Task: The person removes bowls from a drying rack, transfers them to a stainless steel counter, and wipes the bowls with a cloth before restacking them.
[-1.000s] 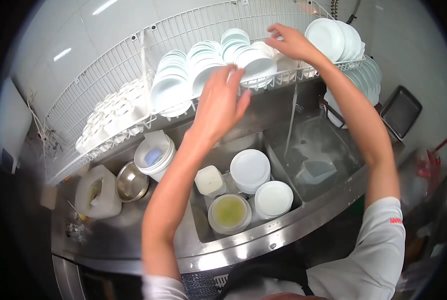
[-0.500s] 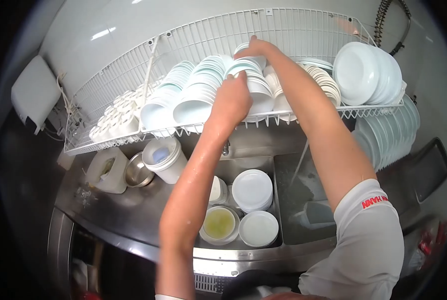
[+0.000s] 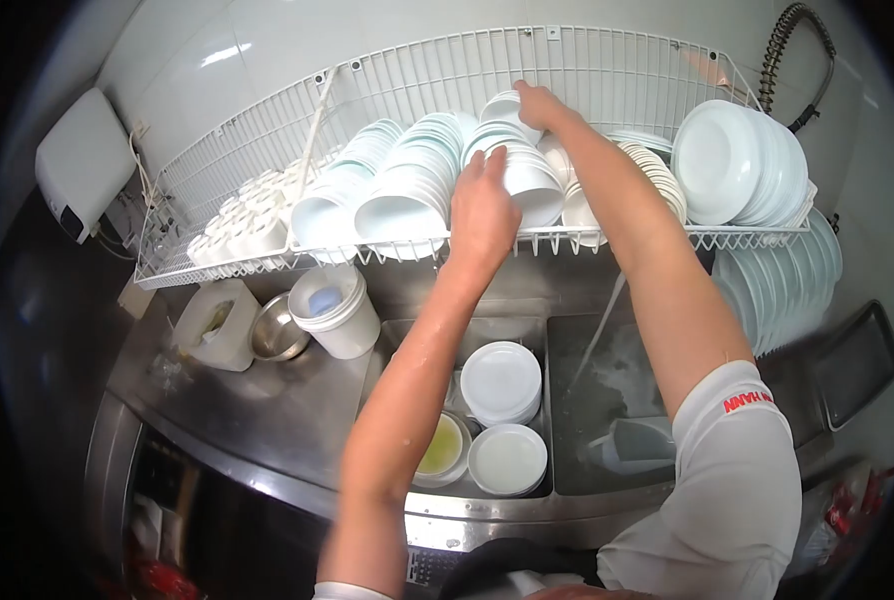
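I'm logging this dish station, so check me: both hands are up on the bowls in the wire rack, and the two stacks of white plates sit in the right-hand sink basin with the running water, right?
Not quite. The head view shows both the left hand and right hand on the bowls in the wire rack, but the plate stacks sit in the left-hand basin. The water runs into the right-hand basin.

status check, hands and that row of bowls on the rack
Left hand flat against front of white bowl row. Right hand on rearmost bowl, high on white wire rack. Nothing between hands and bowls.
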